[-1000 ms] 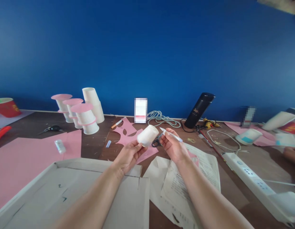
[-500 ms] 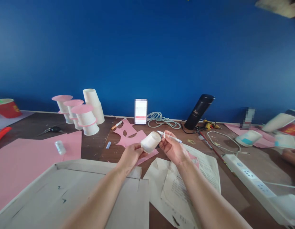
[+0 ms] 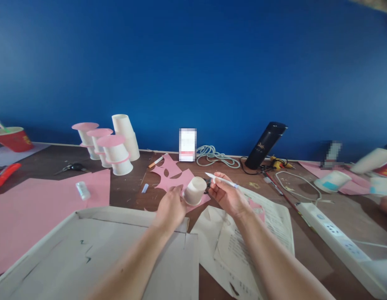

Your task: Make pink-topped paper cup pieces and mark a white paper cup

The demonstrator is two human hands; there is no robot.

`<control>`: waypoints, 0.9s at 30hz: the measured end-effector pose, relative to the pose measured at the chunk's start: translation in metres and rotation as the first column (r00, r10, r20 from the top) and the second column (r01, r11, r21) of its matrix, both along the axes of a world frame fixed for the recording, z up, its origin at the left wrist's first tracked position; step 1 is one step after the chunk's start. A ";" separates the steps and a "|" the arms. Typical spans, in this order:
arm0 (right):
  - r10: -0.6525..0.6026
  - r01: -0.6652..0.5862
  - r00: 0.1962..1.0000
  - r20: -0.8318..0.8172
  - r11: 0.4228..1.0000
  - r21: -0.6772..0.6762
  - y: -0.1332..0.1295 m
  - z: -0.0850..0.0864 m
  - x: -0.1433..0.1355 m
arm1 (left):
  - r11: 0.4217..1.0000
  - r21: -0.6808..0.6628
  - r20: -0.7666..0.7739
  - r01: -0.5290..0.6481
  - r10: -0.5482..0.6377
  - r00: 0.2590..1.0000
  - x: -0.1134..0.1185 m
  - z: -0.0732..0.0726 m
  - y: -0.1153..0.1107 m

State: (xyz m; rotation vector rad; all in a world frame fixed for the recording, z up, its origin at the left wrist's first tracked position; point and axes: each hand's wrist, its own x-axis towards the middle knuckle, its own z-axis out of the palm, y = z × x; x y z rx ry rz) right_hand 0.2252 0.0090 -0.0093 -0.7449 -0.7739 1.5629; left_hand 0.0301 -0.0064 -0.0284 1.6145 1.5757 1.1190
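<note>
My left hand (image 3: 172,208) is closed on the side of a white paper cup (image 3: 194,191), which stands mouth down, slightly tilted, over the cut pink paper (image 3: 173,181). Whether the cup's rim touches the paper is hard to tell. Just right of the cup, my right hand (image 3: 226,193) grips a white pen (image 3: 224,180) with its tip pointing left. Something small and dark shows between the cup and my right fingers. At the left stand several white cups stacked in pairs with pink paper discs (image 3: 111,141) between and on top of them.
A white board (image 3: 118,250) lies in front, beside printed papers (image 3: 237,246). Behind are a phone (image 3: 187,144), a coiled cable (image 3: 217,157) and a black bottle (image 3: 266,145). A power strip (image 3: 334,233) is at the right, near another person's hand (image 3: 386,206).
The cup has gone from tilted in the air to nearly upright, mouth down and lower, with my left hand at its side. The view has shifted slightly. My right hand still holds the pen.
</note>
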 end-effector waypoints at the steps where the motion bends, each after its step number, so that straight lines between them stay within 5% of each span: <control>1: 0.004 -0.004 1.000 -0.005 1.000 0.002 0.000 0.000 0.000 | 1.000 0.020 -0.041 0.001 0.000 0.999 -0.001 0.000 0.001; 6: -0.002 0.002 1.000 -0.002 1.000 -0.008 -0.001 -0.001 -0.002 | 0.969 0.246 -0.003 -0.031 0.033 0.999 -0.005 0.011 0.001; 9: -0.041 0.042 0.999 0.028 0.999 -0.034 -0.002 0.000 -0.005 | 0.949 0.313 0.083 0.025 -0.054 0.995 -0.002 0.020 -0.004; 14: -0.079 0.085 0.990 0.117 0.995 -0.048 -0.003 0.002 -0.015 | 0.946 0.284 0.154 0.159 -0.209 0.966 0.007 0.019 -0.007; 22: -0.129 0.142 0.958 0.257 0.990 -0.029 0.000 -0.004 -0.023 | 0.961 0.239 0.163 0.141 -0.183 0.970 0.015 0.005 0.004; 27: -0.216 0.199 0.870 0.443 0.976 0.086 0.000 -0.005 -0.021 | 0.954 0.265 0.101 0.142 -0.174 0.980 0.016 0.003 0.006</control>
